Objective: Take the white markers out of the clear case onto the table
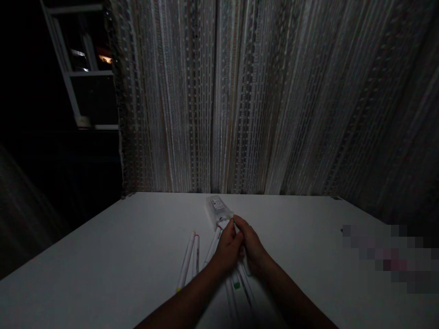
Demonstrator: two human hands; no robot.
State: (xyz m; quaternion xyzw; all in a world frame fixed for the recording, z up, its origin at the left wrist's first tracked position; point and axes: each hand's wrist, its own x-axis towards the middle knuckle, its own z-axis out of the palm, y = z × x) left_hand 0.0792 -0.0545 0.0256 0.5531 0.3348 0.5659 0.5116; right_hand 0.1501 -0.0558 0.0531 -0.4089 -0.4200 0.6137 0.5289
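Note:
My left hand point(227, 249) and my right hand point(252, 244) meet at the middle of the white table point(113, 246), their fingers closed around a bundle of slim white marker pens point(222, 230). The pens' upper ends reach a translucent plastic case point(216, 211) with a printed label, and the fingers partly hide where they meet. Off to the left lie two more white marker pens point(187, 260), with yellow and pink tips. Below my wrists, further pens point toward me, one with a green mark point(236, 285).
A woven grey-and-white curtain point(240, 100) hangs behind the table's far edge. In the dark at upper left stands a white window frame point(80, 73). A blurred patch point(387, 256) covers the right side of the view.

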